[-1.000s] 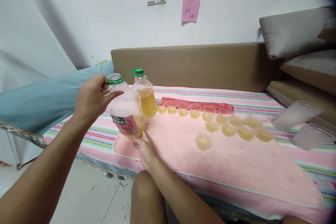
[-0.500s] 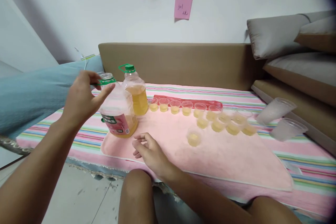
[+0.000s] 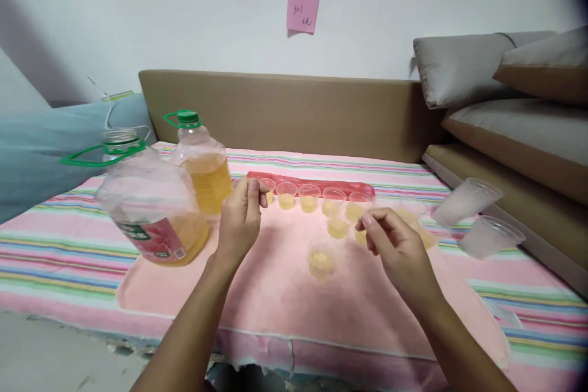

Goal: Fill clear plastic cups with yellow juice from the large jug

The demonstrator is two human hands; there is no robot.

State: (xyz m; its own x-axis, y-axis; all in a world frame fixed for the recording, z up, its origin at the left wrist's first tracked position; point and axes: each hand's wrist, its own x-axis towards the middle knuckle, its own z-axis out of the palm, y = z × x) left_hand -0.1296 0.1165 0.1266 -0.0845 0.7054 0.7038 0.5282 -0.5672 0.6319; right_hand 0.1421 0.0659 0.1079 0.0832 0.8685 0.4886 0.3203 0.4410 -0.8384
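Observation:
My left hand (image 3: 241, 220) hovers in front of the left end of a row of clear plastic cups (image 3: 309, 198), each with a little yellow drink. Its fingers bend loosely forward with nothing visible in them; its thumb is hidden. My right hand (image 3: 402, 254) is over the right-hand cups, hiding some of them. Its fingers curl softly, a gap lies between thumb and fingers, and no object shows there. One cup (image 3: 321, 260) stands alone nearer me, between my hands. At left stands an uncapped juice jug (image 3: 151, 220), partly filled, its green handle sticking out.
A second juice jug (image 3: 206, 174) with a green cap stands behind. A red plastic wrapper (image 3: 316, 186) lies behind the cups. Two stacks of clear cups (image 3: 491, 236) lie at right beside piled cushions (image 3: 500, 125). A pink mat (image 3: 275, 300) covers the striped cloth.
My left hand has left the open jug's neck and moved right toward the cups. My right hand has moved right and lifted over the cups. The view has shifted, with the jugs farther left.

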